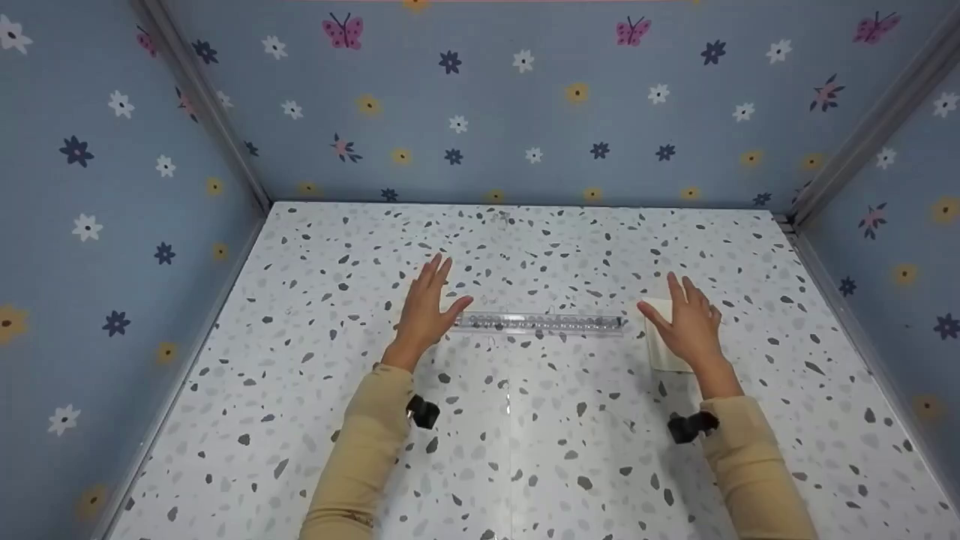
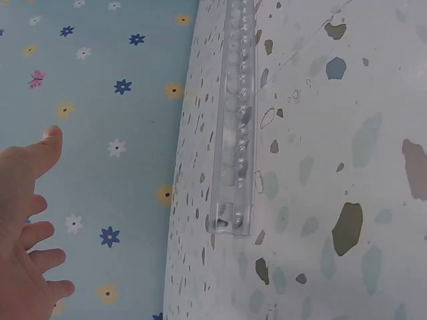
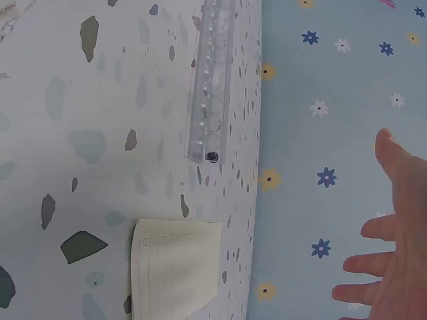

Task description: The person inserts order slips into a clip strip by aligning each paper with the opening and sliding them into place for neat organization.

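Observation:
A long, clear plastic strip (image 1: 540, 324), like a ruler with a row of round cut-outs, lies crosswise on the speckled table. My left hand (image 1: 425, 311) is held by its left end, fingers extended and thumb apart, gripping nothing. On the other side my right hand (image 1: 688, 328) is also spread and holds nothing. Below that hand lies a cream sheet or pad of paper (image 3: 177, 267) with printed lines, partly covered by the hand in the head view. In the left wrist view the strip (image 2: 233, 133) runs to the right of the left hand (image 2: 30, 233).
The white table (image 1: 540, 435) with grey flecks is closed in by blue flowered panels (image 1: 525, 97) at the back and both sides. Metal corner posts (image 1: 206, 101) join the panels. A black wrist camera (image 1: 424, 412) sits beside the left sleeve, another (image 1: 691, 427) beside the right.

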A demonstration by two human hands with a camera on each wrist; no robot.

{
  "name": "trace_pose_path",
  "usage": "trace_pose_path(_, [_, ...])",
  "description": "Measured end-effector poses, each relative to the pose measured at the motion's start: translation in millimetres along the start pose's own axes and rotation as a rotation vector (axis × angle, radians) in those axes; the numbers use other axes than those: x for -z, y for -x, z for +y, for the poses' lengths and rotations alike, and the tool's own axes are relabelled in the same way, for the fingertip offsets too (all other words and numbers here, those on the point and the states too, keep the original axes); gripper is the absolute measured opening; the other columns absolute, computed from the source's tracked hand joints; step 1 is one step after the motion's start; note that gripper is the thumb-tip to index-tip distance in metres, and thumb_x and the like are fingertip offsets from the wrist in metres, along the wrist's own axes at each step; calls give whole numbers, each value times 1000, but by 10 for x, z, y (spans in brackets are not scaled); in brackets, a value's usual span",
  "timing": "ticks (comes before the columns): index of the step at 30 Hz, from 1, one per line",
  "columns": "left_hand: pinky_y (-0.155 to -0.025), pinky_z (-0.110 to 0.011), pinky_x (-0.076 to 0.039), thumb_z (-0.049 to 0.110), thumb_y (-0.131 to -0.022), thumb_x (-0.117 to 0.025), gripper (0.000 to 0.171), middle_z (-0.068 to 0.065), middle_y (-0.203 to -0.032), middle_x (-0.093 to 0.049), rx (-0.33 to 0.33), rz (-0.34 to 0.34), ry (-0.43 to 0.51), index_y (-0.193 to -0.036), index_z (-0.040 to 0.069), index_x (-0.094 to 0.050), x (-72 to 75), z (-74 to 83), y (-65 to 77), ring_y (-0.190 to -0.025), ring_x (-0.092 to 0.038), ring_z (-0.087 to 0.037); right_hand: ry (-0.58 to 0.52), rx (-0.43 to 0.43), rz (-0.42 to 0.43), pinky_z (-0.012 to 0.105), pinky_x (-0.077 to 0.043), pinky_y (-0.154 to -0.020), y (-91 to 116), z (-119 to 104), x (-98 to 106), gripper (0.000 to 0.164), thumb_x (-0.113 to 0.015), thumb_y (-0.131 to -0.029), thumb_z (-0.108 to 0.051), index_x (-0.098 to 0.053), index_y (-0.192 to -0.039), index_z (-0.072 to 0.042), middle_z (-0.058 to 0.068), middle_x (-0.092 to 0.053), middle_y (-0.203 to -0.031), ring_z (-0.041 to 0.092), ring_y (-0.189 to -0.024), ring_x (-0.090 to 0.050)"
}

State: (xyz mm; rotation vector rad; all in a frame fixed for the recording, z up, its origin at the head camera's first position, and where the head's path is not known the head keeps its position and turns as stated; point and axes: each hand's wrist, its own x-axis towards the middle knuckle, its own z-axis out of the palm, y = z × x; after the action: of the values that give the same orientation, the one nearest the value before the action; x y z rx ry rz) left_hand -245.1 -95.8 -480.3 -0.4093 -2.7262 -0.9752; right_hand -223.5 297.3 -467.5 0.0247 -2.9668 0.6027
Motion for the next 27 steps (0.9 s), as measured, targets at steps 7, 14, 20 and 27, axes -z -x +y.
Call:
trace_pose_path(7, [-102, -39, -23, 31, -83, -62, 66, -15, -141, -26, 31, 30, 191, -135, 3, -34, -127, -56, 6, -129, -24, -27, -109, -37, 12, 65, -14, -89, 8, 118, -49, 79, -45, -85, -54, -22, -138, 0, 31, -23, -135, 49, -120, -22])
trace_pose_path(14, [-100, -35, -26, 18, -81, -65, 57, -17, -134, -36, 26, 43, 318, -129, -1, -42, -244, -174, -17, -124, -32, -27, -168, -117, -31, 66, -12, -91, -46, 227, -67, 81, -45, -86, -53, -20, -137, 5, 34, -23, -133, 47, -122, -21])
trace_pose_path(20, [-99, -34, -29, 15, -80, -66, 51, -17, -128, -44, 48, 34, 371, -124, -1, -48, -327, -298, -21, -120, -38, -27, -261, -149, -17, 55, -20, -97, -61, 326, -98, 75, -48, -88, -45, -23, -135, 8, 32, -27, -133, 44, -122, -26])
trace_pose_path(27, [-95, -42, -32, 13, -80, -65, 46, -19, -127, -44, 96, 24, 441, -121, -3, -50, -384, -385, -22, -118, -39, -29, -339, -233, 12, 47, -30, -95, -73, 441, -170, 71, -50, -88, -41, -26, -135, 7, 29, -33, -130, 41, -118, -33])
